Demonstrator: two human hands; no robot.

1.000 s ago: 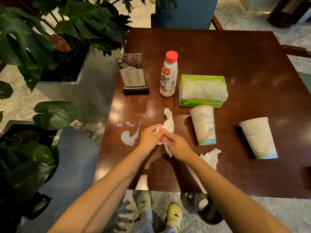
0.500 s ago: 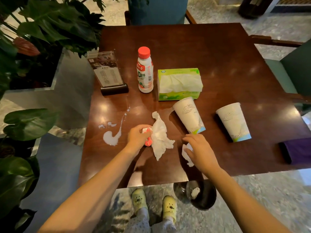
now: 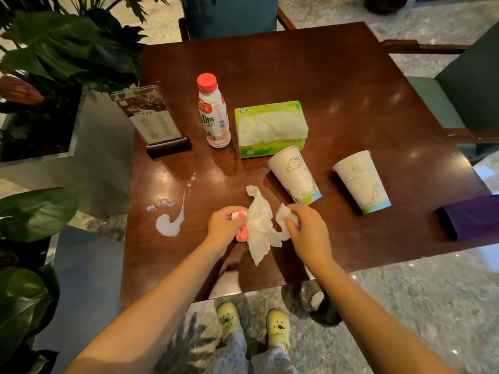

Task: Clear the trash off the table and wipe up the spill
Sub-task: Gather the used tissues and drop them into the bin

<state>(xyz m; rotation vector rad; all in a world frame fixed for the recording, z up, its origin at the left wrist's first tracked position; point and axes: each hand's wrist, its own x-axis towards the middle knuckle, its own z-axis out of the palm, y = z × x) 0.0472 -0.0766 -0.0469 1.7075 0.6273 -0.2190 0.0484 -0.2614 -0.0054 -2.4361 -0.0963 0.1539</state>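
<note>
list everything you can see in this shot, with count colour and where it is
table: 1, dark brown wood, centre
milk bottle: 1, white with red cap, upright, far left-centre
tissue box: 1, green, right of bottle
paper cups: 2, white, upside down, right of centre
menu stand: 1, clear on dark base, left edge
spill: 1, white, near left
flat tissue: 1, white, between hands
purple cloth: 1, right edge
bin: 1, dark, on floor
plants: green, left
chairs: 2, teal, far and right
shoes: 2, yellow
left hand: holds a red-and-white wrapper
right hand: holds a crumpled tissue
</note>
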